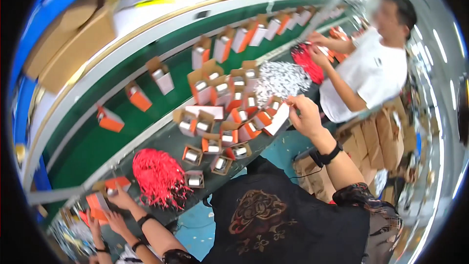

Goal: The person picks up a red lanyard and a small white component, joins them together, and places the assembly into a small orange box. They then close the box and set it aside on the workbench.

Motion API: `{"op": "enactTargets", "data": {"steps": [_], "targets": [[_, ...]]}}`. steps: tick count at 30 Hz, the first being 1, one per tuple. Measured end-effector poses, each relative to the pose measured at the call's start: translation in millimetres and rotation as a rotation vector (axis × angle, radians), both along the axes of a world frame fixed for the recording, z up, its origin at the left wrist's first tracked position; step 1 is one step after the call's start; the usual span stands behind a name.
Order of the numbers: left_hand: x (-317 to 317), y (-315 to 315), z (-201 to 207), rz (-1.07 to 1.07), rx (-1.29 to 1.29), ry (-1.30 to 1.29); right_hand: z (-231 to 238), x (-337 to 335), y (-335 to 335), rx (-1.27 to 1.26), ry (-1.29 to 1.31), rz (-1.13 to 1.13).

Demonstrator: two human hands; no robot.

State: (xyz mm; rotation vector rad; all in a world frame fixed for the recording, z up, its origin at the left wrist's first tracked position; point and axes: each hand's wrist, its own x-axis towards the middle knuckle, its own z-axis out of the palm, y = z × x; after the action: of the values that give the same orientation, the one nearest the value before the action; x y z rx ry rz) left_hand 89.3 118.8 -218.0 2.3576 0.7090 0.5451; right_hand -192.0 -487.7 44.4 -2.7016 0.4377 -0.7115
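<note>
My right hand point(306, 116), a black band on its wrist, is closed at the front right of a cluster of small open boxes. Its thumb and forefinger pinch the upper edge of a white-sided box point(277, 120). Out at the lower left, my left hand point(123, 199) has its fingers closed on an orange-and-white box point(117, 184); part of the grip is hidden. Between my hands, several open cartons point(226, 137) with brown flaps hold white cylindrical items. A bundle of red cords point(159, 176) lies near my left forearm.
A green conveyor belt point(88, 154) carries a row of boxes beyond the dark bench. Silvery small parts point(281, 80) are heaped beside red cords point(309, 62) near a co-worker in white point(364, 76). Another person's hands point(116, 222) hold an orange box point(97, 205) beside my left arm.
</note>
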Motion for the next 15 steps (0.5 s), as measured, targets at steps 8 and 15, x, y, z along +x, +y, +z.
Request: {"op": "enactTargets", "data": {"steps": [8,15], "targets": [[-18.7,-42.9,35.3,-0.111,-0.007,0.21,-118.7,-81.6,-121.9,0.262,0.265,-0.41],[-159.1,-120.0,21.8,0.153,-0.232,-0.093,-220.6,-11.1,-196.4,0.35,0.337,-0.258]]}}
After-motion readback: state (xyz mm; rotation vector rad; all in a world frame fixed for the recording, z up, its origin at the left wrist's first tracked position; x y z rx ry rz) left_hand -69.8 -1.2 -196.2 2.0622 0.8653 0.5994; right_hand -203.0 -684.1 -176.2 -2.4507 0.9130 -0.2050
